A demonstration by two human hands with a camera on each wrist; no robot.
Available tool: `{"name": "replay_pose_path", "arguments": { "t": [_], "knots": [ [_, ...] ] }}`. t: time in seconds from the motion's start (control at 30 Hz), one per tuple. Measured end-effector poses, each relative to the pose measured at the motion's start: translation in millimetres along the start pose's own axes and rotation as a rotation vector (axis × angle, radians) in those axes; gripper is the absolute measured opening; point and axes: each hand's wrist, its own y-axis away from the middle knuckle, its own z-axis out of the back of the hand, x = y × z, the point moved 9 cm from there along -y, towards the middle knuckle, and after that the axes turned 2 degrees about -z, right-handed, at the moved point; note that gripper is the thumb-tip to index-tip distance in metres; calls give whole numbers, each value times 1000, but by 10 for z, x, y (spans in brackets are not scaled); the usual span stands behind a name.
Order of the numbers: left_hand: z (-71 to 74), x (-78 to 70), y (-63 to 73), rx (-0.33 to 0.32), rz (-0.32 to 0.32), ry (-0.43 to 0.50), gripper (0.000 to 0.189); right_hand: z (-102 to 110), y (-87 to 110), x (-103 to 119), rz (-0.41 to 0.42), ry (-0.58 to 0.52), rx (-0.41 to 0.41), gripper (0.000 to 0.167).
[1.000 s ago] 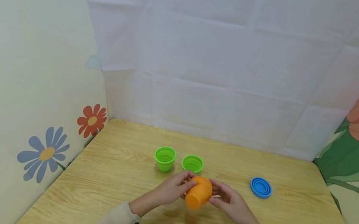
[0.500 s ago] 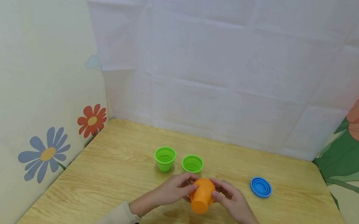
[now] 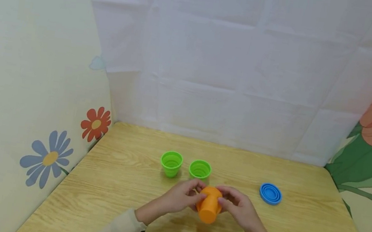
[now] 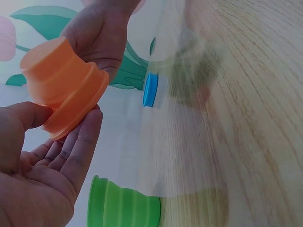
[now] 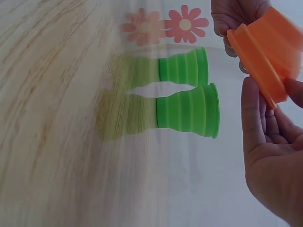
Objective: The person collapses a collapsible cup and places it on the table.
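Note:
An orange collapsible cup point(image 3: 209, 206) is held above the table between both hands, tilted so its base points toward the wearer. My left hand point(image 3: 182, 194) grips its rim side, the thumb on the outer wall and fingers under the rim, as the left wrist view shows on the cup point(image 4: 71, 85). From the other side my right hand point(image 3: 238, 208) pinches the same rim with thumb and fingers. The cup's inside faces away and is hidden. Just beyond the hands stand two green collapsible cups, a left one point(image 3: 171, 163) and a right one point(image 3: 200, 169), both upright and extended.
A flattened blue collapsible cup point(image 3: 270, 194) lies on the wooden table point(image 3: 119, 186) to the right of the hands. A white cloth point(image 3: 213, 76) hangs behind the table's far edge, and flower-patterned panels point(image 3: 48, 156) border the sides.
The orange cup has shifted slightly right and tipped so its base points more directly toward the wearer. The right thumb has come onto its wall. The green and blue cups have stayed put.

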Motion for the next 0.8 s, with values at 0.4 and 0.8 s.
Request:
{"name": "replay_pose_path", "arguments": {
  "t": [0.4,0.8],
  "knots": [
    [14,-30,-12,-38,-19,-81,21,2,-9,53,-29,65,-65,34],
    [18,-52,-15,-56,-9,-127,21,2,-27,36,-47,87,-95,31]
  ]
}}
